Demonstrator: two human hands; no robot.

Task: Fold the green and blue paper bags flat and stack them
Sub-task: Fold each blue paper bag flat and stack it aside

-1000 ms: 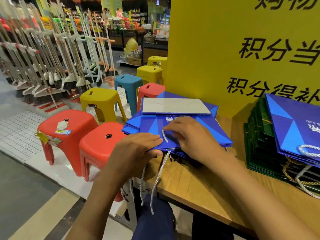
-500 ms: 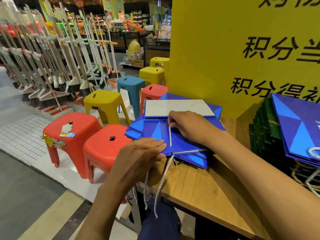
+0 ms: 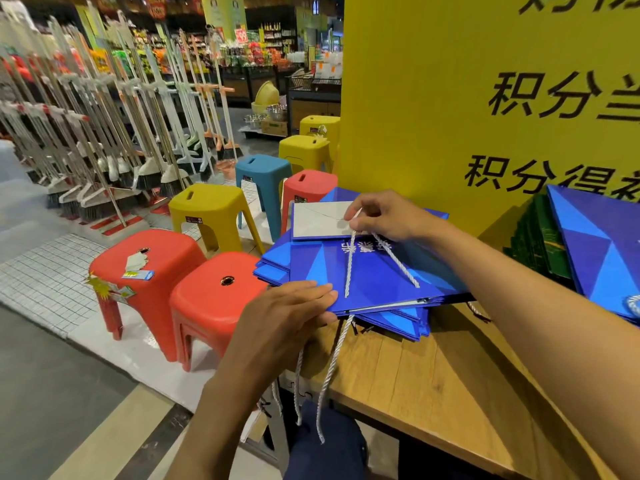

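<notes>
Head view: flattened blue paper bag point(image 3: 374, 275) tops pile point(image 3: 391, 323) at bench point(image 3: 433, 375) 11 o'clock; flat left hand point(image 3: 291, 313) presses it, right hand point(image 3: 384, 216) pinches its white rope handle point(image 3: 349, 261). Seemingly only handle-tucking left; green paper bags point(image 3: 540, 237) stacked 2 o'clock.

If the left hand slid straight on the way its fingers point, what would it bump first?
Probably the white rope handle lying on the top blue bag, just beyond the fingertips of the left hand. The right hand pinches its far end.
</notes>
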